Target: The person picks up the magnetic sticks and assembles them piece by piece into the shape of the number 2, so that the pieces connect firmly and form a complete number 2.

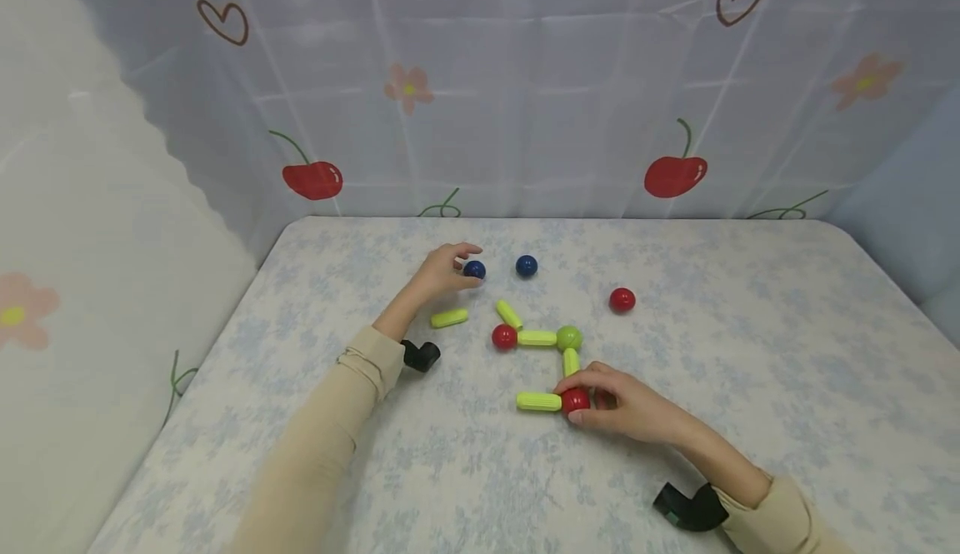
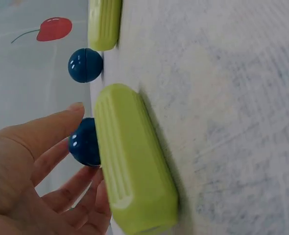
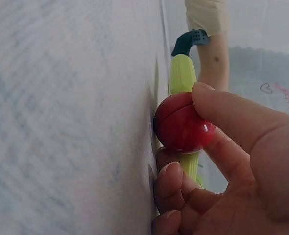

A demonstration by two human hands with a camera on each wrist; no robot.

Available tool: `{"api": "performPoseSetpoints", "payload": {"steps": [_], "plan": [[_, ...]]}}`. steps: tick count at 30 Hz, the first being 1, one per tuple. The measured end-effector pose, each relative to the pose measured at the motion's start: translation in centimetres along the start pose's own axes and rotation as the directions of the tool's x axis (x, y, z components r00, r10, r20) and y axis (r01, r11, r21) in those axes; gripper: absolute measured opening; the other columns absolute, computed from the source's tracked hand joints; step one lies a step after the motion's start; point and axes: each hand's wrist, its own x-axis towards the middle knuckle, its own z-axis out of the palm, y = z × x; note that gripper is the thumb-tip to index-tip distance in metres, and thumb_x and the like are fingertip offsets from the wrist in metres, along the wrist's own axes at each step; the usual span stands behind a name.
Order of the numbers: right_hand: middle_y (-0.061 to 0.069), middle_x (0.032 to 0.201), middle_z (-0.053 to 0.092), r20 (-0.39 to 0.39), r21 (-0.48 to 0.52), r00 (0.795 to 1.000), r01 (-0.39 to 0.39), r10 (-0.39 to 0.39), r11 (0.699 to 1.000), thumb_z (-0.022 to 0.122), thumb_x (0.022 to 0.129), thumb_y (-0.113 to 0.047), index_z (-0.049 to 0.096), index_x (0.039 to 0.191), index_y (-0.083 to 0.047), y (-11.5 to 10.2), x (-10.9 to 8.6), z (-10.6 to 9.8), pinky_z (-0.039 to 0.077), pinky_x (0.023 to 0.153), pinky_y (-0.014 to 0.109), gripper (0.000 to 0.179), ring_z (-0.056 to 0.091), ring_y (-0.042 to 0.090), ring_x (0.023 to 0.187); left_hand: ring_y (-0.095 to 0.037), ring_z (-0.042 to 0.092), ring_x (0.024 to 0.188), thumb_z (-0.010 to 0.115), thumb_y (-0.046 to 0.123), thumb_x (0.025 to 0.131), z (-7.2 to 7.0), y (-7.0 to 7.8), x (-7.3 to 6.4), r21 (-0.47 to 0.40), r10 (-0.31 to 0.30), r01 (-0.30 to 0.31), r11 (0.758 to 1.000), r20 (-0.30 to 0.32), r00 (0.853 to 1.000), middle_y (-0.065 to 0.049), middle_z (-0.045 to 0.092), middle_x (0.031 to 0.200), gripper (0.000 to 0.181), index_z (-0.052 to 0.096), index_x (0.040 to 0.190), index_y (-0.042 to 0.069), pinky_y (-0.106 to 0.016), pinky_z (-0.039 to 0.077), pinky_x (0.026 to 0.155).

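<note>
My left hand reaches around a blue ball at the table's back left. Its thumb lies close beside the ball, and a gap shows between the index finger and the ball. My right hand holds a red ball between thumb and fingers. That ball is a corner of a joined shape: one yellow-green rod points left from it. Another rod runs back to a green ball, from which a third rod leads to a second red ball.
Another blue ball lies right of the left hand. A loose red ball sits farther right. Two loose yellow-green rods, one short rod and one slanted rod, lie near the left hand. A printed curtain hangs behind the table.
</note>
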Motion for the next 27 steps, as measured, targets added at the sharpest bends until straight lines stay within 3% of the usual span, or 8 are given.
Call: {"api": "performPoseSetpoints", "payload": {"steps": [6, 12, 16, 21, 27], "plan": [[0.003, 0.091, 0.05, 0.001, 0.003, 1.0, -0.001, 0.001, 1.0, 0.068, 0.087, -0.027, 0.064, 0.116, -0.014, 0.0, 0.0, 0.1, 0.038, 0.059, 0.026, 0.032, 0.043, 0.016, 0.071, -0.026, 0.054, 0.102, 0.07, 0.015, 0.086, 0.6, -0.4, 0.2, -0.008, -0.013, 0.013, 1.0, 0.003, 1.0, -0.014, 0.056, 0.119, 0.041, 0.06, 0.125, 0.008, -0.036, 0.046, 0.083], [0.004, 0.09, 0.049, 0.004, 0.013, 1.0, 0.002, -0.002, 1.0, 0.068, 0.087, -0.026, 0.063, 0.116, -0.013, -0.1, 0.0, 0.1, 0.038, 0.059, 0.026, 0.032, 0.042, 0.016, 0.071, -0.024, 0.057, 0.096, 0.071, 0.016, 0.085, 0.3, -0.2, -1.0, -0.052, 0.014, -0.017, 0.998, -0.048, 0.999, -0.011, 0.059, 0.115, 0.037, 0.063, 0.121, 0.009, -0.034, 0.047, 0.08], [0.004, 0.09, 0.049, 0.005, 0.015, 1.0, 0.005, -0.005, 1.0, 0.067, 0.088, -0.025, 0.063, 0.116, -0.012, -0.1, -0.1, 0.0, 0.038, 0.058, 0.026, 0.032, 0.042, 0.016, 0.071, -0.022, 0.058, 0.095, 0.072, 0.015, 0.084, -0.2, 0.5, -3.0, -0.108, 0.075, -0.08, 0.991, -0.049, 0.996, -0.009, 0.061, 0.113, 0.038, 0.063, 0.12, 0.007, -0.032, 0.048, 0.08], [0.004, 0.09, 0.049, 0.007, 0.02, 1.0, 0.004, -0.004, 1.0, 0.067, 0.088, -0.025, 0.063, 0.117, -0.012, -0.2, -0.1, -0.1, 0.038, 0.059, 0.026, 0.032, 0.042, 0.016, 0.071, -0.02, 0.06, 0.093, 0.072, 0.01, 0.083, -0.4, 1.2, -6.4, -0.184, 0.163, -0.158, 0.97, 0.015, 0.986, -0.008, 0.062, 0.109, 0.036, 0.062, 0.118, 0.004, -0.03, 0.05, 0.079], [0.004, 0.09, 0.049, 0.007, 0.023, 1.0, -0.009, 0.008, 1.0, 0.068, 0.087, -0.024, 0.063, 0.116, -0.012, -0.1, -0.1, -0.1, 0.037, 0.059, 0.026, 0.032, 0.042, 0.017, 0.072, -0.019, 0.062, 0.091, 0.072, 0.004, 0.082, 0.1, 1.5, -10.2, -0.358, 0.183, -0.121, 0.926, 0.144, 0.973, -0.008, 0.06, 0.112, 0.035, 0.062, 0.115, 0.004, -0.03, 0.05, 0.078]]}}
